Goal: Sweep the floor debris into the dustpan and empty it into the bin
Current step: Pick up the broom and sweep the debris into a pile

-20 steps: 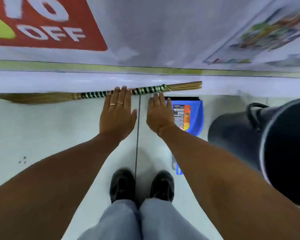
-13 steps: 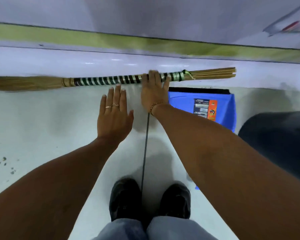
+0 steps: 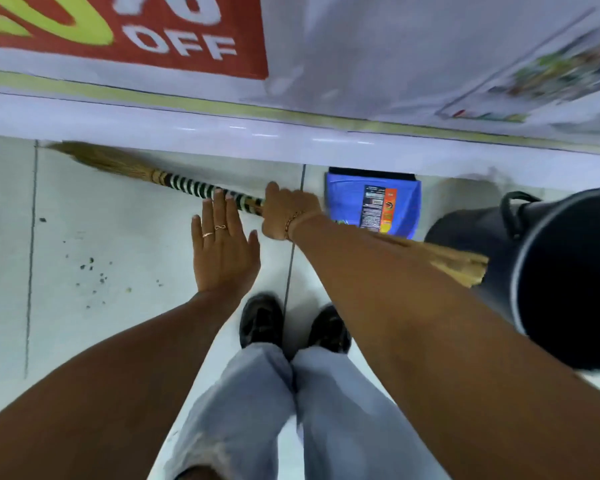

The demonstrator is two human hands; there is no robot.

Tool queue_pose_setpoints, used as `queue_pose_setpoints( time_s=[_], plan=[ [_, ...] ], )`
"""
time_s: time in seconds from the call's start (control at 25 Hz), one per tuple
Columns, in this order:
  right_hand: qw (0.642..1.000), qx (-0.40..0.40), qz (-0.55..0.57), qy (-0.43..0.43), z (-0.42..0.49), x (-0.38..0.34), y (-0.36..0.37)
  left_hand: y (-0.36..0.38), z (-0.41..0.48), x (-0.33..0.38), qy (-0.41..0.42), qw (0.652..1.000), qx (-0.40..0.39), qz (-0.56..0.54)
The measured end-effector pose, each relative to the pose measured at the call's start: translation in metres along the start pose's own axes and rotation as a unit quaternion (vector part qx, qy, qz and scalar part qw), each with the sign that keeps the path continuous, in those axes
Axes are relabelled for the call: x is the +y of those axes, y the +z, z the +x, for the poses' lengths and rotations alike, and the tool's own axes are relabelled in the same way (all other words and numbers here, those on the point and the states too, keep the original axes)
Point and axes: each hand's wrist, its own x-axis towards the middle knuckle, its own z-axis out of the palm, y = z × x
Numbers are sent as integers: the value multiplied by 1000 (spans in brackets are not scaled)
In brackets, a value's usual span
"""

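Observation:
A straw broom [image 3: 187,185] with a green-and-white banded handle slants across the pale floor tiles, bristles at the far left by the wall base. My right hand [image 3: 288,213] is shut on its handle, and the handle's straw end [image 3: 454,263] sticks out under my forearm toward the bin. My left hand [image 3: 222,247] hovers flat and open just below the handle, holding nothing. A blue dustpan [image 3: 347,199] lies against the wall base right of my right hand. Small dark debris [image 3: 90,268] is scattered on the floor at the left. A black bin [image 3: 551,271] stands at the right.
A white ledge [image 3: 222,140] runs along the wall ahead, with a red "OFF" poster [image 3: 153,32] above it. My two black shoes [image 3: 260,320] stand on the tiles below my hands, on either side of a dark tile joint [image 3: 293,258].
My right hand has closed on the broom handle and lifted it off the ledge, tilting its right end toward me. My left hand stayed open. The camera has risen.

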Motion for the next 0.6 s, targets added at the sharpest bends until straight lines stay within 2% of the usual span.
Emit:
queue_pose_setpoints(
  time_s=[0.16, 0.36, 0.48, 0.6],
  plan=[
    [999, 0, 49, 18, -93, -39, -21, -68, -69, -9, -24, 999, -4, -20],
    [995, -48, 87, -12, -134, -89, -45, -124, -127, -40, -33, 999, -5, -37],
    [998, 3, 46, 30, -140, -125, -26, -132, -150, -78, -31, 999, -13, -41],
    [998, 9, 29, 48, -141, -162, 11, -126, -162, -122, -31, 999, -43, -12]
  ],
)
